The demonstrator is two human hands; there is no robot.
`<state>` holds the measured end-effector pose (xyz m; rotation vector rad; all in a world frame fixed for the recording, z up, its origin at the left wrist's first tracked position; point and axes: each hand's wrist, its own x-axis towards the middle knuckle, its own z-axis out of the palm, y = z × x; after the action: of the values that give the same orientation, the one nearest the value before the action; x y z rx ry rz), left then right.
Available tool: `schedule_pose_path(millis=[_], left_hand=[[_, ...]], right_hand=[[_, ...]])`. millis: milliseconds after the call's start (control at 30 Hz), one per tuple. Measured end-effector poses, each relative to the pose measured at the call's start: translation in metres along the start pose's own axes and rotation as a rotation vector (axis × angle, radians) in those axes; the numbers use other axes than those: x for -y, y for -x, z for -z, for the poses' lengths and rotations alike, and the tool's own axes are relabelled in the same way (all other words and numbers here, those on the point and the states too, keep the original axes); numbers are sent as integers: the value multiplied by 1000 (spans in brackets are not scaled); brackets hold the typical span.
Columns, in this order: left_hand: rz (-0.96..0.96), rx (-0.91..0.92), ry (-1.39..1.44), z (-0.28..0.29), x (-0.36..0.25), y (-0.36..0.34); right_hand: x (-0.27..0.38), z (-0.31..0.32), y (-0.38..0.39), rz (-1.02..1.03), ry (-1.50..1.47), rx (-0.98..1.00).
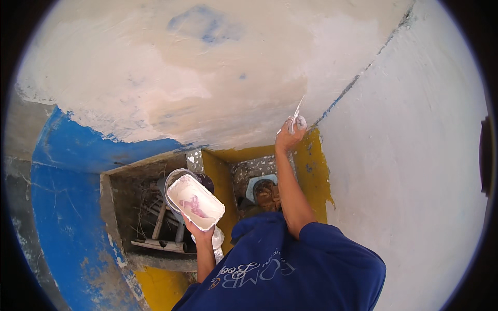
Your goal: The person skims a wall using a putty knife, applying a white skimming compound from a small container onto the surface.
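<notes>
My right hand (290, 137) is raised near the wall corner, closed on a putty knife (296, 110) smeared with white. Its thin blade points up, close to the plastered wall (233, 88); whether it touches I cannot tell. Lower and to the left, my left hand (199, 231) grips a white rectangular tub (182, 193) from below, most of its fingers hidden under it. Inside the tub is whitish filler with a pinkish patch, and its rim is coated.
Below the wall, a concrete recess (115, 207) holds sticks and pipe pieces (161, 223). A grey bucket (171, 179) stands behind the tub. Yellow-painted ledges (217, 179) divide the recesses. Blue paint (67, 171) covers the left wall; a pale wall (399, 171) rises on the right.
</notes>
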<state>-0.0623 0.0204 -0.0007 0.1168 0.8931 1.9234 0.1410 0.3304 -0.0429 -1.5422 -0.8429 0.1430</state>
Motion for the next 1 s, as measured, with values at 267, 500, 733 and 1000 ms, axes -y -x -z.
schedule_pose_path(millis=[267,500,733,1000], left_hand=[[16,-82,98,13,3,-1],[-37,-20,88,15,8,3],[2,-24,177,6,10,2],[23,-19,239,-1,10,8]], right_hand=[[-27,39,36,325,-69,363],[-27,34,-56,220,46,-4],[-3,23,26,344,-123,296],[15,-18,-9,147,25,-6]])
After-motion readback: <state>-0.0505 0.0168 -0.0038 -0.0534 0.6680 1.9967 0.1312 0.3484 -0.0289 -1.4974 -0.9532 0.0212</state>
